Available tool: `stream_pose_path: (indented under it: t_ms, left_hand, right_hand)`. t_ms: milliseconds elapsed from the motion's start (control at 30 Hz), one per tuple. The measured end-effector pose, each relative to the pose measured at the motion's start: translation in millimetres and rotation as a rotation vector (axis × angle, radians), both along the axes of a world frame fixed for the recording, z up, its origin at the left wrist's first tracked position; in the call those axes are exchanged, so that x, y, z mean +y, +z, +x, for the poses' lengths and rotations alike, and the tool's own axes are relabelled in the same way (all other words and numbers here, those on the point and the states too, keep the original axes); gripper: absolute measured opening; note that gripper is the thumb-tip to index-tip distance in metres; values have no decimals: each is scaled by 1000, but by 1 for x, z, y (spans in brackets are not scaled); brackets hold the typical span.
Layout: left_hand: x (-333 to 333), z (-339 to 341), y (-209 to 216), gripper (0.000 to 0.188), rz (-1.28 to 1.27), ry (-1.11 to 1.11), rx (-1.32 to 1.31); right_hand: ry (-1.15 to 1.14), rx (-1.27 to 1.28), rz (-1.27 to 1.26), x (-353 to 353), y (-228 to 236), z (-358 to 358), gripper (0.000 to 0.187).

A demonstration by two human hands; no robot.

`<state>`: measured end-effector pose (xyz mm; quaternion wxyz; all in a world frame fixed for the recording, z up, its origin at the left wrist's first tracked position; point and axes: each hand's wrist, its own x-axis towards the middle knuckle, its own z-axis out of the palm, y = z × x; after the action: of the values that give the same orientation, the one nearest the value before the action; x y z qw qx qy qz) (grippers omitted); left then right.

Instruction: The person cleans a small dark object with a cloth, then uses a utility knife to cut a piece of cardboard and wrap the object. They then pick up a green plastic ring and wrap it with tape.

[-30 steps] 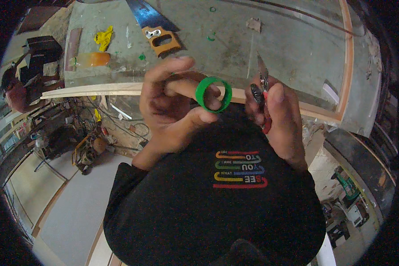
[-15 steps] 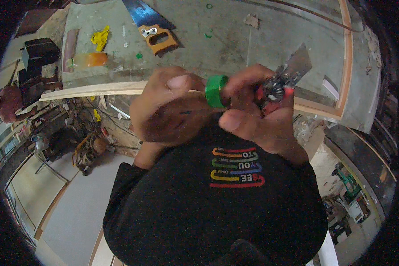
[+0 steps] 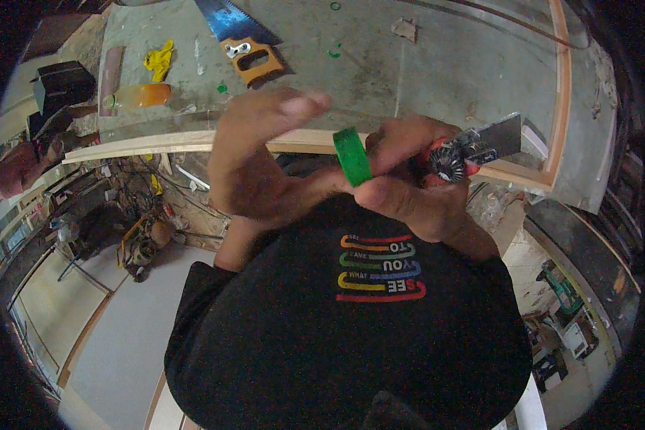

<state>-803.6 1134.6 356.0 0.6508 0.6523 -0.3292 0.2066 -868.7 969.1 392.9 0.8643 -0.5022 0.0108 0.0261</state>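
A green ring-shaped band (image 3: 352, 158), like a narrow roll of tape, stands between my two hands, pinched by the thumb and forefinger of my right hand (image 3: 416, 190). That hand also grips a red and black tool (image 3: 448, 163) with a ridged round knob and a flat metal blade pointing right; its exact kind is unclear. My left hand (image 3: 247, 161) is somewhat blurred, with its fingers apart and curved. Its lower digit reaches to the left side of the green band; whether it touches is hard to tell.
Beyond my hands lies a grey tabletop (image 3: 351, 79) with a wooden-handled handsaw (image 3: 254, 64), a yellow crumpled cloth or glove (image 3: 160, 60) and a bottle of orange liquid (image 3: 142, 95). A long wooden strip (image 3: 150, 145) runs along the near edge. A wooden frame piece (image 3: 557, 107) borders the right.
My left hand's fingers have opened and drawn left, away from the green band. The band has tilted and dropped slightly. The tool in my right hand has turned so its blade points further right.
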Motion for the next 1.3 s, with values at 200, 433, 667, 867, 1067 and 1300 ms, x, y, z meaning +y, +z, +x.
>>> stream_pose_path:
  t_ms: [200,433,667,867,1067,1300]
  left_hand:
    - [12,21,6,48,10,-390,-116]
    - [7,0,12,37,60,-255,159]
    - [6,-8,12,19,-131,-369,482]
    - [1,-12,2,22,-366,-361,588]
    - [-2,-11,2,24,-455,-432,584]
    - [-7,-10,5,23,-486,-454,597]
  right_hand:
    - [-24,-123,-24,2,-9,4,18]
    - [-75,-35,49,3,-10,0,17]
    - [-15,-150,-199,-5,-12,7,18]
    - [-38,-6,-331,-10,-8,3,42]
    - [103,219,-22,1,-2,-1,74]
    - [346,153,-213,-10,0,0,81]
